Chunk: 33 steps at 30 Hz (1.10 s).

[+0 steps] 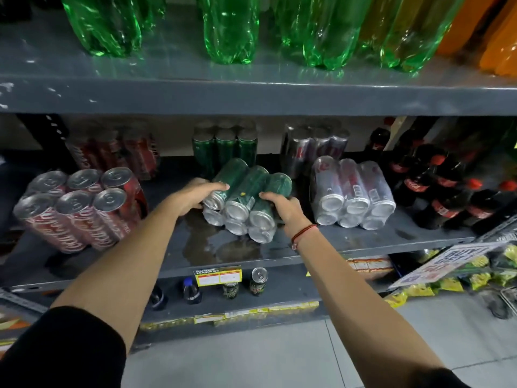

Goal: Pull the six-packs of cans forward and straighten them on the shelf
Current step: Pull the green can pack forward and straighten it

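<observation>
A green six-pack (246,197) lies on its side in the middle of the grey shelf (363,242), can ends facing me, slightly skewed. My left hand (195,196) grips its left side and my right hand (282,207) grips its right side. A red six-pack (81,208) lies tilted at the left front. At the right front a silver six-pack (351,193) rests on its side. Behind them stand a red pack (117,152), a green pack (223,147) and a silver pack (313,144), all upright at the back.
Dark cola bottles (447,189) crowd the shelf's right end. Green bottles (229,29) and orange bottles (498,37) stand on the shelf above. A wet patch (223,247) marks the shelf front. Loose cans (258,281) and a yellow price tag (218,275) sit lower down.
</observation>
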### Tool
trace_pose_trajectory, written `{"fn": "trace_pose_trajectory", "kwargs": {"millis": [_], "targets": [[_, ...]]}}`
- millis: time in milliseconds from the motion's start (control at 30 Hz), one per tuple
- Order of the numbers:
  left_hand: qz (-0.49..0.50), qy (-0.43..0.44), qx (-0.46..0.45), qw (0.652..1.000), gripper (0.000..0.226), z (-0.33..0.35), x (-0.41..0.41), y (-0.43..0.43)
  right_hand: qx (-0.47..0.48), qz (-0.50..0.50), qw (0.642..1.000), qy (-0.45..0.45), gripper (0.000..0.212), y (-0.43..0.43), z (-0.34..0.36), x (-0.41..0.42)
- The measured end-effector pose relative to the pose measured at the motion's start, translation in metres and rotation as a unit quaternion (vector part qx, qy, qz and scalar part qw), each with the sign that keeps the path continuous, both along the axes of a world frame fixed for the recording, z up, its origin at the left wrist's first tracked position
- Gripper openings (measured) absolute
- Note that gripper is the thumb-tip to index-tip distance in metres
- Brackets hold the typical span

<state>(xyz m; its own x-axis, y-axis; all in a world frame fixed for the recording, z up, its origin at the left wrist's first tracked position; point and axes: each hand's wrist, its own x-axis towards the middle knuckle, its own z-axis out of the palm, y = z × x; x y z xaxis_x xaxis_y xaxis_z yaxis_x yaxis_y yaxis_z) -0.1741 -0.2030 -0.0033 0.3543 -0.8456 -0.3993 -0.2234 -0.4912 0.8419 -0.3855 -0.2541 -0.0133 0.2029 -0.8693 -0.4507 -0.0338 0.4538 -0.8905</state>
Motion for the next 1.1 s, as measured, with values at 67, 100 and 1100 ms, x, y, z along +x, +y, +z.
{"fn": "trace_pose_trajectory", "kwargs": {"millis": [67,100,1100], "targets": [[0.020,-0.007,-0.034,0.999,0.029,-0.002,0.000,0.003,-0.017,-0.004,1.000,0.004,0.034,-0.003,-0.002,0.000],[0.026,-0.004,-0.055,0.998,0.023,-0.003,0.001,0.006,-0.036,-0.005,0.999,0.007,0.040,-0.005,-0.003,0.001],[0.280,-0.107,-0.241,0.923,0.043,-0.072,-0.096,0.092,-0.168,0.053,0.983,-0.044,0.079,-0.039,0.000,-0.016]]}}
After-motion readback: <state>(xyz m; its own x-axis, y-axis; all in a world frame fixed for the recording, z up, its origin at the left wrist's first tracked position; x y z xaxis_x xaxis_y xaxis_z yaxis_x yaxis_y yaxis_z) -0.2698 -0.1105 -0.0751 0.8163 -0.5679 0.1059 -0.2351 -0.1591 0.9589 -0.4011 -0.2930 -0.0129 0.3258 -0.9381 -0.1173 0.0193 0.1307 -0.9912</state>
